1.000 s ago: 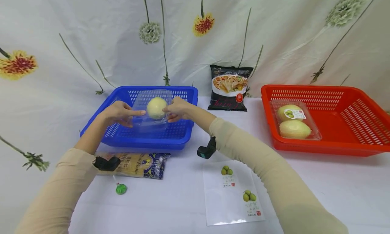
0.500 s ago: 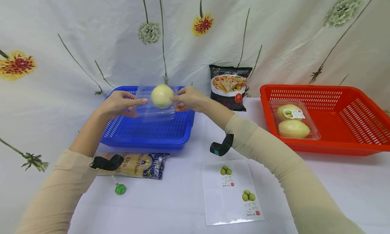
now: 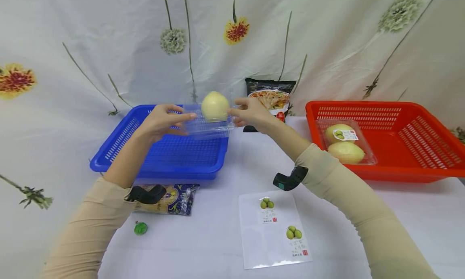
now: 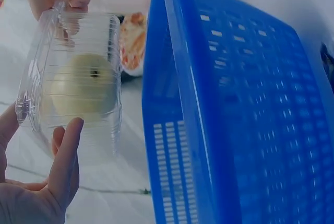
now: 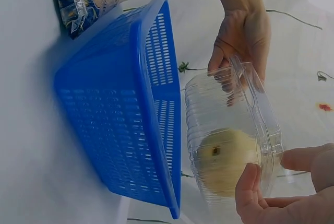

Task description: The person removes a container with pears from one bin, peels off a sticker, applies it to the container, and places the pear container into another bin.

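A clear plastic clamshell box (image 3: 208, 123) with one pale yellow pear (image 3: 214, 106) in it is held in the air above the right rear corner of the blue basket (image 3: 160, 158). My left hand (image 3: 165, 120) grips its left end and my right hand (image 3: 250, 113) grips its right end. The left wrist view shows the box (image 4: 73, 78) from below with the pear (image 4: 83, 85) inside and my left fingers (image 4: 65, 156) under it. In the right wrist view the box (image 5: 229, 130) and pear (image 5: 227, 158) sit between both hands, beside the blue basket (image 5: 125, 130).
A red basket (image 3: 410, 149) on the right holds a second clamshell with two pears (image 3: 345, 143). A black noodle packet (image 3: 270, 97) leans against the flowered backdrop. On the white table lie a printed pear label sheet (image 3: 274, 228), a dark blue packet (image 3: 170, 198) and a small green candy (image 3: 140, 228).
Both hands have lifted the clamshell with the pear up out of the blue basket and carried it to the right, over the basket's right rim.
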Action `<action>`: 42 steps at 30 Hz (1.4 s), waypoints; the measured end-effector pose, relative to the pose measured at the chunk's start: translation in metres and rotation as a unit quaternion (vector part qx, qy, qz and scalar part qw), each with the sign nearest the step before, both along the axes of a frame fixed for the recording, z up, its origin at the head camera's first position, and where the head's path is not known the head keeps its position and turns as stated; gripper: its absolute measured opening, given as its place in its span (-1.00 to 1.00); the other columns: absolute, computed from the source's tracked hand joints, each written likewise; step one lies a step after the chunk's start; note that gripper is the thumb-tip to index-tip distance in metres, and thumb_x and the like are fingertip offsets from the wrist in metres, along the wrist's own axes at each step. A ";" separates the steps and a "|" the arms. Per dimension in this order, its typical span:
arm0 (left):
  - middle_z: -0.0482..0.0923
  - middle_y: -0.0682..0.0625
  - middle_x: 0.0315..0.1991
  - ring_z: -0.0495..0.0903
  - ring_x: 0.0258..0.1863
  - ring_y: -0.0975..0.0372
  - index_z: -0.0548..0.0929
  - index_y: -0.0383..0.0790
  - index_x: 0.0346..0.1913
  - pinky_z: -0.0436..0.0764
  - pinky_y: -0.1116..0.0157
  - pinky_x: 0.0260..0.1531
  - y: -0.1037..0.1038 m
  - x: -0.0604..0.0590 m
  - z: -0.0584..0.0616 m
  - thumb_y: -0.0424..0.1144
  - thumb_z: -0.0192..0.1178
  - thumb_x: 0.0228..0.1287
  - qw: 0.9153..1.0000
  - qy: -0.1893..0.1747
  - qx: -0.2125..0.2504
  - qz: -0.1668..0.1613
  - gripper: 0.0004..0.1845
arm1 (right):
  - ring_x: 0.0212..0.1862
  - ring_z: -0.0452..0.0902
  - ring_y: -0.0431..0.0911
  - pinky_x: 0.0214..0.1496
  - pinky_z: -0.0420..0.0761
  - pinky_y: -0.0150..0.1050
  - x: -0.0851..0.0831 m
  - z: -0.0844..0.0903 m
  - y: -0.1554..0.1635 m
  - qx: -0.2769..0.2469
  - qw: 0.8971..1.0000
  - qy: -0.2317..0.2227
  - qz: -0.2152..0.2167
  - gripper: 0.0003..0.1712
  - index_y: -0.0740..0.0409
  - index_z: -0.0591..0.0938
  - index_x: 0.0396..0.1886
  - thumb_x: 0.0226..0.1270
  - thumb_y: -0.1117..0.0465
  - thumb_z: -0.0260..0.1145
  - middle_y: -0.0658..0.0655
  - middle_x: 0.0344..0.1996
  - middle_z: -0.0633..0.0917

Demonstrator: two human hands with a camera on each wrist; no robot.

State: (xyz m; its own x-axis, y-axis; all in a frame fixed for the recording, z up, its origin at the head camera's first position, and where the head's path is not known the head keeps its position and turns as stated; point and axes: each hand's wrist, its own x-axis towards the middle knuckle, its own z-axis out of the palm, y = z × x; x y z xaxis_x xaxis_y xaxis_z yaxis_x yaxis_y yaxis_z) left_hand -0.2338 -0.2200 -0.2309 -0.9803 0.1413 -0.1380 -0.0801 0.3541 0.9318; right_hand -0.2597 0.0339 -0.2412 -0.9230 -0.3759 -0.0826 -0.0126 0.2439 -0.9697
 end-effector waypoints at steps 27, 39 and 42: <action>0.34 -0.33 0.19 0.49 0.09 -0.09 0.13 -0.41 0.39 0.61 0.07 -0.10 0.113 -0.001 -0.034 -0.31 0.27 0.20 0.996 0.003 0.083 -0.035 -0.23 | -0.30 0.56 -0.16 0.04 0.58 -0.16 0.027 -0.022 0.114 0.101 0.991 0.070 -0.055 -0.33 0.29 0.22 0.40 0.39 0.11 0.15 0.32 0.07 0.45; 0.49 -0.27 -0.09 0.57 -0.10 -0.09 0.19 -0.49 0.36 0.59 0.10 -0.04 0.153 0.018 -0.058 -0.25 0.15 0.30 0.993 0.108 -0.034 -0.029 -0.34 | -0.25 0.56 -0.10 -0.18 0.55 -0.49 0.047 -0.045 0.135 0.131 0.984 0.091 -0.083 -0.35 0.34 0.20 0.40 0.42 0.15 0.10 0.36 0.02 0.50; 0.46 -0.32 0.01 0.48 0.07 -0.07 0.25 -0.51 0.32 0.50 0.07 0.07 0.161 0.025 -0.066 -0.24 0.10 0.33 0.986 0.144 -0.083 -0.018 -0.40 | -0.18 0.56 -0.01 -0.20 0.54 -0.52 0.052 -0.053 0.134 0.132 0.982 0.099 -0.089 -0.37 0.42 0.20 0.37 0.43 0.19 0.08 0.41 0.01 0.52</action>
